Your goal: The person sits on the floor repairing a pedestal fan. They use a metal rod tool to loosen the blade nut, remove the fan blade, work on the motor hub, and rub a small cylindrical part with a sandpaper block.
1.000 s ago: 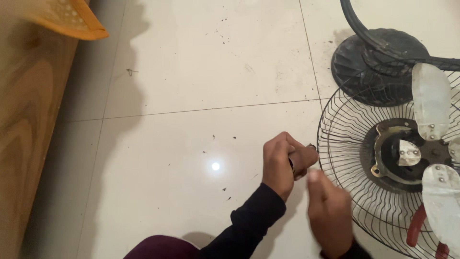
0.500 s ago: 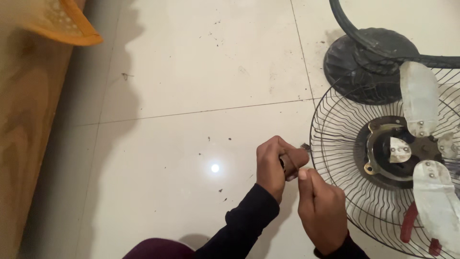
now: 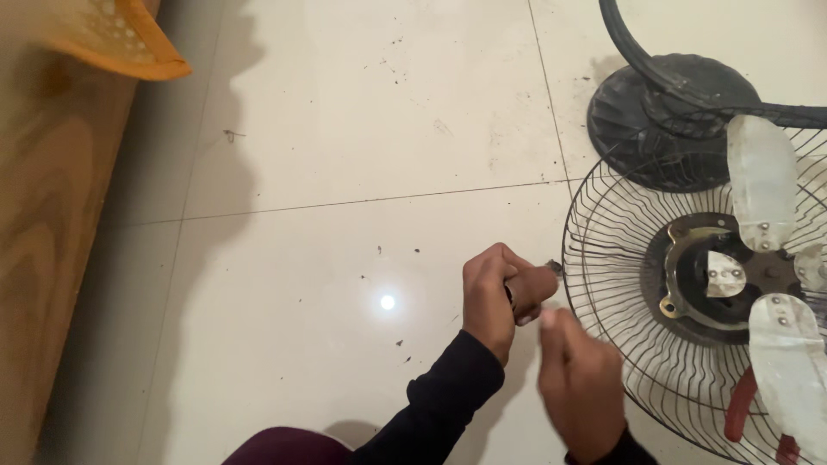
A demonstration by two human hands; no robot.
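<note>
Just two hands (image 3: pixel 495 297) (image 3: pixel 581 387) — one wire fan guard (image 3: pixel 620 258)

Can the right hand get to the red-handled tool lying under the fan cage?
Probably not straight away. The red-handled tool lies behind the wires of the fan guard, under a pale blade. The right hand is just outside the guard, so the wires block it.
</note>
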